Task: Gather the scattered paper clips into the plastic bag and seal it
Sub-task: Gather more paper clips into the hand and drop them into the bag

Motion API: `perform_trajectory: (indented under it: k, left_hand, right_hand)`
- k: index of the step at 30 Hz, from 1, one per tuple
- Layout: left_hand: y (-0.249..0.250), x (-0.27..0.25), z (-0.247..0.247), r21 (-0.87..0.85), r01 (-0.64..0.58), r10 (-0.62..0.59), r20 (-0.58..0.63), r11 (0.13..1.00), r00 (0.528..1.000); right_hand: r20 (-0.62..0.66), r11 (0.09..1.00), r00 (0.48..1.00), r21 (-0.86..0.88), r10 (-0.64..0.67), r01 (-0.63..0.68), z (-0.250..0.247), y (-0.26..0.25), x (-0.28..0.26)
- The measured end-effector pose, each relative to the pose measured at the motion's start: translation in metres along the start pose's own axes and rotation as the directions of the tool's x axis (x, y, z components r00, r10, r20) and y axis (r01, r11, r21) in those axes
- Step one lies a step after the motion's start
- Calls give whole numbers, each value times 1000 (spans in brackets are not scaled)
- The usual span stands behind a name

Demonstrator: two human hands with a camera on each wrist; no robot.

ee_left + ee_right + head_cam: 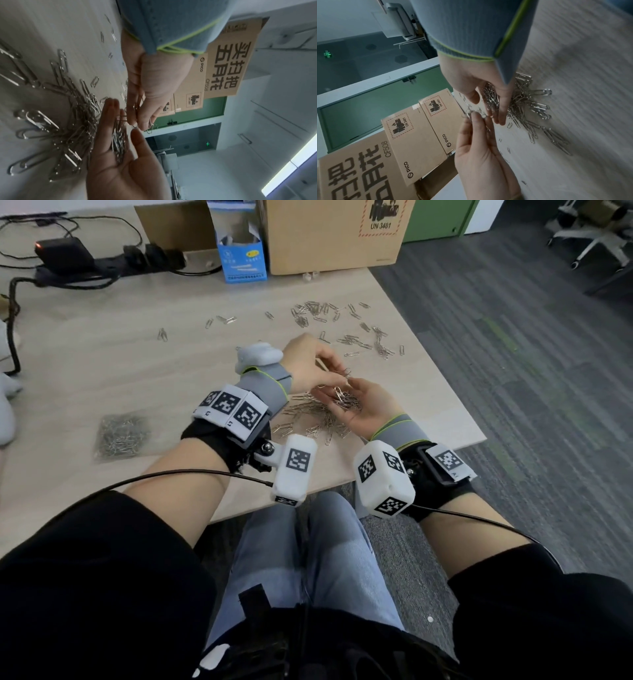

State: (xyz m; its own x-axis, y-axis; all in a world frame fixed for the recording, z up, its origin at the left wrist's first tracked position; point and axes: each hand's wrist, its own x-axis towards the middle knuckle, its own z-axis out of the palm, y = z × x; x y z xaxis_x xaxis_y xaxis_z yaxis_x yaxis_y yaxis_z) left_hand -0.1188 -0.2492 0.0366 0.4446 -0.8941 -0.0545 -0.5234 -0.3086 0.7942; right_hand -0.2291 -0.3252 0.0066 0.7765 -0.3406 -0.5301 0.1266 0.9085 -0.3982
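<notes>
Silver paper clips lie scattered (356,338) across the far part of the wooden table (102,364), and a denser pile (308,412) sits near its front edge. A clear plastic bag (121,436) with many clips in it lies flat to the left. My right hand (364,410) is palm up over the pile and cups a heap of clips (118,146) on fairly straight fingers. Just above it, my left hand (337,371) pinches a few clips (471,113) between thumb and fingertips. In the wrist views the pile (527,105) shows beneath both hands.
A large cardboard box (332,237) and an open blue box (241,251) stand at the table's back. A black power strip (102,265) with cables lies at the back left. The table's right edge (445,371) drops to grey carpet, and an office chair (592,237) stands far right.
</notes>
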Motion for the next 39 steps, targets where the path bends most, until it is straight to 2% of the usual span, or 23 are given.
perform_trajectory:
  k: [5, 9, 11, 13, 15, 16, 18, 20, 22, 27, 31, 35, 39]
  left_hand:
    - [11, 4, 13, 105, -42, 39, 32, 994, 999]
    - [19, -3, 6, -39, -36, 37, 26, 999, 999]
    - [17, -6, 1, -127, -33, 26, -53, 991, 998]
    - [10, -7, -2, -119, -25, 4, -167, 993, 986]
    - [-2, -5, -3, 26, 61, -54, -204, 998, 977]
    - [-9, -5, -2, 153, 134, -107, -174, 979, 979]
    - [-22, -8, 5, 423, 217, -220, -43, 880, 975]
    - [-28, -14, 14, 543, 205, -274, 47, 814, 961]
    - [-28, -19, 22, 531, 188, -269, 78, 826, 960]
    - [-26, -19, 33, 460, 112, -125, -1, 881, 992]
    - [-24, -15, 34, 424, 83, -76, -34, 902, 997]
    - [-26, -13, 34, 439, 87, -64, -65, 894, 996]
    - [-28, -13, 29, 357, 123, -100, -84, 926, 991]
  right_hand:
    - [-27, 998, 1000, -58, -10, 8, 8, -4, -3]
    - [18, 999, 999, -23, -34, 34, 3, -10, -2]
    - [3, 999, 1000, 44, -9, 9, -1, -12, -3]
    - [-39, 998, 999, 53, -27, 29, -6, -15, -4]
    - [-49, 998, 998, 41, -50, 52, -11, -15, -6]
    - [-50, 997, 997, 41, -57, 59, -13, -15, -6]
    - [-49, 996, 997, 52, -64, 66, -17, -15, -9]
    - [-45, 996, 996, 57, -71, 74, -20, -16, -10]
    - [-39, 996, 996, 52, -77, 79, -23, -16, -12]
    - [-23, 995, 996, 47, -84, 85, -27, -14, -18]
    - [-26, 994, 996, 60, -89, 90, -29, -16, -21]
    - [-32, 994, 996, 62, -88, 90, -29, -16, -21]
    - [-38, 996, 997, 53, -69, 71, -27, -14, -20]
